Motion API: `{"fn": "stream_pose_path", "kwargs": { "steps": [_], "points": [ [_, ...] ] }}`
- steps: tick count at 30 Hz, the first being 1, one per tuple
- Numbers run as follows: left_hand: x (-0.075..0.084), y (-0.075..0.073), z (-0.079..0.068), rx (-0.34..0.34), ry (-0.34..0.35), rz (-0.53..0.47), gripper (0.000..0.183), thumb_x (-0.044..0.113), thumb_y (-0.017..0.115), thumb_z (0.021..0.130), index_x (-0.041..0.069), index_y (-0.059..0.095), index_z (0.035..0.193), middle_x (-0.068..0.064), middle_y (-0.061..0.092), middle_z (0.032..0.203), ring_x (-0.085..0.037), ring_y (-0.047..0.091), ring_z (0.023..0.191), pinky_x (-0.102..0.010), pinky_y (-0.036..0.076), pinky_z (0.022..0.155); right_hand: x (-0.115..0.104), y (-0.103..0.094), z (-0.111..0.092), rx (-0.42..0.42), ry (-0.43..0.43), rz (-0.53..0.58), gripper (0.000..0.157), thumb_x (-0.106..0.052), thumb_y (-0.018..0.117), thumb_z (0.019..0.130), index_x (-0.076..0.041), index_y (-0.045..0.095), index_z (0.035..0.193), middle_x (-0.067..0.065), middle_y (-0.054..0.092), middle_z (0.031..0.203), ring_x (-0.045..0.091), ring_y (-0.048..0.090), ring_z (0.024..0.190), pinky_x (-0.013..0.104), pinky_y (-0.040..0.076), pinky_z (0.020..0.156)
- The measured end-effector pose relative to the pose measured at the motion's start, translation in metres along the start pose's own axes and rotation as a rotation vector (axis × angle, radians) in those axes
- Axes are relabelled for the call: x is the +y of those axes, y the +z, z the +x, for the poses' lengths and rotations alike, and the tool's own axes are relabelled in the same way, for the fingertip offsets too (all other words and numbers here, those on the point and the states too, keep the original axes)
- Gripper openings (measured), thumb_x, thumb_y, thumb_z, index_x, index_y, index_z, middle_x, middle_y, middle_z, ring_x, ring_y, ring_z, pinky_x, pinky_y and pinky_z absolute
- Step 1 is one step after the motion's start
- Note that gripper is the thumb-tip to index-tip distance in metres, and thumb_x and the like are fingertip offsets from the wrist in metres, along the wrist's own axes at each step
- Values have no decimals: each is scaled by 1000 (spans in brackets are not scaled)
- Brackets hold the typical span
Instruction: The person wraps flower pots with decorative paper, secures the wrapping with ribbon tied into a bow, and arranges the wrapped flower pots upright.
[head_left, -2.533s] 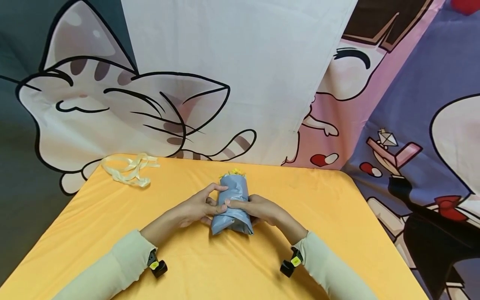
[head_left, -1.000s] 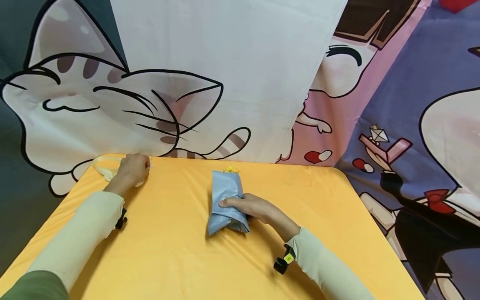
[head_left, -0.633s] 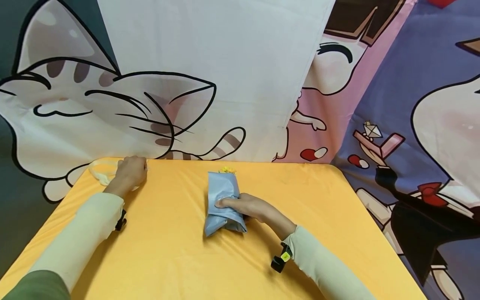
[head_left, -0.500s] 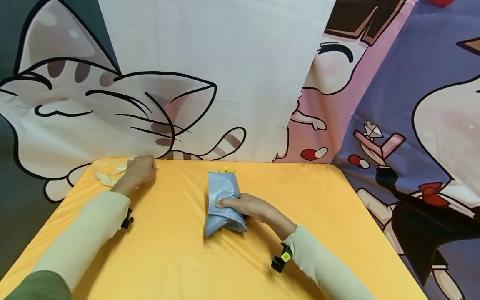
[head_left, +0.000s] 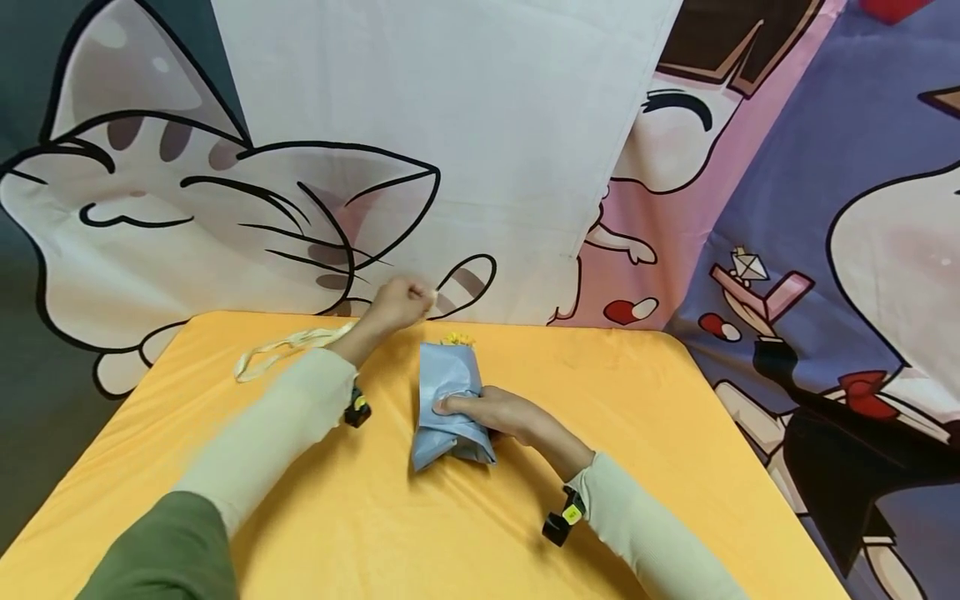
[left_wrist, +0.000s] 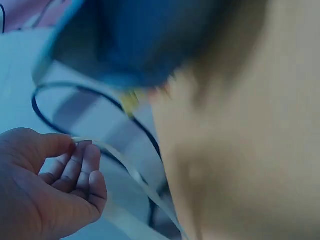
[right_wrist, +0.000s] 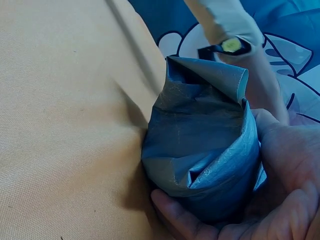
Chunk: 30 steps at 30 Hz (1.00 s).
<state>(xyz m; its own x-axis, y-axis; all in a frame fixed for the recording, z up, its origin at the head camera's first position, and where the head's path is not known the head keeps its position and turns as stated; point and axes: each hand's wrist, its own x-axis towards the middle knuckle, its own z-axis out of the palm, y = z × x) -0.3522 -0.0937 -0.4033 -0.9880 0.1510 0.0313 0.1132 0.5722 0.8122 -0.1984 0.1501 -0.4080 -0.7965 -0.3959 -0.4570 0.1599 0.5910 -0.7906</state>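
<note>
My left hand (head_left: 401, 302) is raised near the table's back edge, just above and left of the bouquet. Its thumb and forefinger pinch a pale cream ribbon (left_wrist: 134, 174), which hangs away from the fingertips in the left wrist view. The ribbon's loose length (head_left: 258, 360) trails over the cloth behind the left forearm. My right hand (head_left: 510, 414) grips a small bouquet wrapped in blue paper (head_left: 447, 375) from its right side, thumb across the front. Yellow flowers (head_left: 456, 339) peek out at the far end. In the right wrist view the wrap's folded, gaping near end (right_wrist: 200, 125) faces the camera.
A yellow cloth (head_left: 600, 400) covers the table, its back edge meeting a hanging backdrop (head_left: 480, 150) printed with a cartoon cat and figures. Each wrist wears a small black camera (head_left: 557, 527).
My left hand has left the bouquet, taken the ribbon at the back left, and moved right with it towards the bouquet, drawing the ribbon along. The right hand keeps its hold.
</note>
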Motion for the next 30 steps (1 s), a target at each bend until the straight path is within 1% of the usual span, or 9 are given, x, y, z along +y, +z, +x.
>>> {"fn": "stream_pose_path", "kwargs": {
  "steps": [2, 4, 7, 9, 16, 22, 24, 26, 30],
  "points": [
    [36, 9, -17, -47, 18, -94, 22, 25, 71, 112, 5, 77, 119, -14, 79, 124, -32, 73, 112, -45, 62, 98, 0, 0, 1, 6, 3, -10, 53, -67, 75, 96, -14, 74, 92, -1, 72, 85, 13, 69, 80, 27, 59, 73],
    [53, 16, -22, -141, 66, -171, 25, 24, 68, 115, 4, 76, 128, -15, 76, 137, -36, 72, 127, -49, 60, 110, 0, 0, 1, 13, 3, -24, 54, -67, 74, 95, -14, 74, 91, -1, 71, 85, 14, 68, 80, 27, 58, 73],
    [62, 20, -25, -318, 132, -257, 32, 23, 62, 118, 7, 71, 144, -15, 69, 155, -40, 63, 147, -59, 48, 129, -1, 0, 2, 18, 6, -37, 55, -68, 74, 95, -13, 74, 92, 0, 70, 88, 14, 68, 82, 27, 57, 74],
    [58, 17, -26, -375, 160, -264, 35, 25, 58, 120, 9, 68, 150, -17, 68, 155, -42, 64, 146, -63, 44, 130, -1, 1, 2, 17, 5, -36, 56, -68, 74, 95, -13, 74, 94, 0, 71, 90, 14, 68, 83, 27, 58, 75],
    [9, -3, -28, -136, 111, 35, 26, 14, 68, 113, -4, 75, 130, -23, 75, 127, -40, 70, 118, -53, 58, 107, 0, 1, 0, 8, -11, -20, 52, -67, 74, 96, -15, 73, 91, -2, 70, 83, 12, 67, 79, 26, 55, 73],
    [-86, 1, 11, -150, 140, 287, 28, 36, 92, 97, 13, 81, 108, -7, 75, 105, -28, 63, 98, -51, 50, 102, 0, 3, 0, -2, -8, -7, 56, -65, 73, 97, -10, 74, 105, 0, 75, 93, 13, 70, 86, 26, 57, 77],
    [-94, 0, 10, -122, 164, 261, 21, 31, 88, 100, 12, 81, 103, -7, 76, 101, -28, 64, 92, -50, 52, 97, 0, 3, 0, -4, -8, 0, 56, -65, 73, 98, -10, 74, 106, 0, 75, 93, 13, 70, 86, 26, 57, 78],
    [-75, -7, -6, -86, 138, 167, 14, 21, 79, 106, 6, 79, 105, -11, 77, 101, -25, 64, 88, -44, 53, 90, 0, 3, 1, -9, -10, 13, 54, -64, 73, 99, -10, 73, 104, 0, 74, 91, 13, 70, 84, 26, 57, 76],
    [-45, -26, -30, 21, 64, -192, 22, 16, 65, 114, -4, 70, 123, -17, 73, 107, -19, 68, 89, -25, 58, 77, 0, 2, 1, -18, -24, 23, 51, -62, 73, 100, -11, 73, 98, -2, 73, 85, 12, 69, 79, 25, 57, 72]
  ]
}}
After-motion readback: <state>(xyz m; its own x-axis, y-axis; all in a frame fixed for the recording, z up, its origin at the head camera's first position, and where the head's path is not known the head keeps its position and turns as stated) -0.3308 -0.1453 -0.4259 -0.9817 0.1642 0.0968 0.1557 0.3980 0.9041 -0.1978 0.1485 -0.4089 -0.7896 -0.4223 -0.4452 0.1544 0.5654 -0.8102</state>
